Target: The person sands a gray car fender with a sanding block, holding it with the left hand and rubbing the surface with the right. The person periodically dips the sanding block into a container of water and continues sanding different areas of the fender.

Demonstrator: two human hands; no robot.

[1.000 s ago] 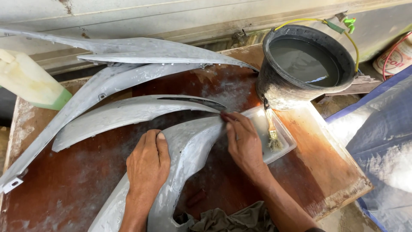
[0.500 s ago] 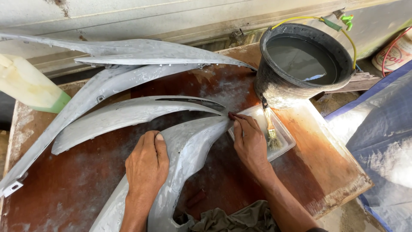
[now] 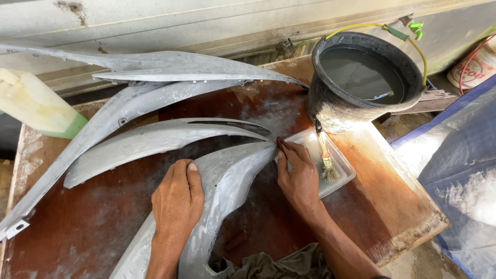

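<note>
Grey curved panel (image 3: 227,191), wet and streaked, lying on a reddish-brown wooden board (image 3: 88,227) and running from the near edge up to a narrow tip near the middle. Left hand (image 3: 178,201) pressed flat on the panel's left edge, fingers together and extended, palm down, gripping nothing. Right hand (image 3: 298,178) at the panel's pointed tip, fingers bent and pinched together against the very end of it (whether anything small sits between the fingertips cannot be told). Panel thus between the two hands, its broad lower part under the left, its tip under the right.

Just right of the right hand, touching its knuckles, a shallow clear plastic tray (image 3: 341,175) with a small paintbrush (image 3: 325,157) resting in it, bristles toward the near side. Beyond the tray, a black bucket (image 3: 330,108) of murky grey water, with a yellow handle. Further grey curved panels (image 3: 155,139) fanned out across the board above and left of the hands. At far left, a pale plastic jug (image 3: 36,106). At the near edge, a crumpled olive cloth (image 3: 284,263). At right, blue tarpaulin (image 3: 460,170).
</note>
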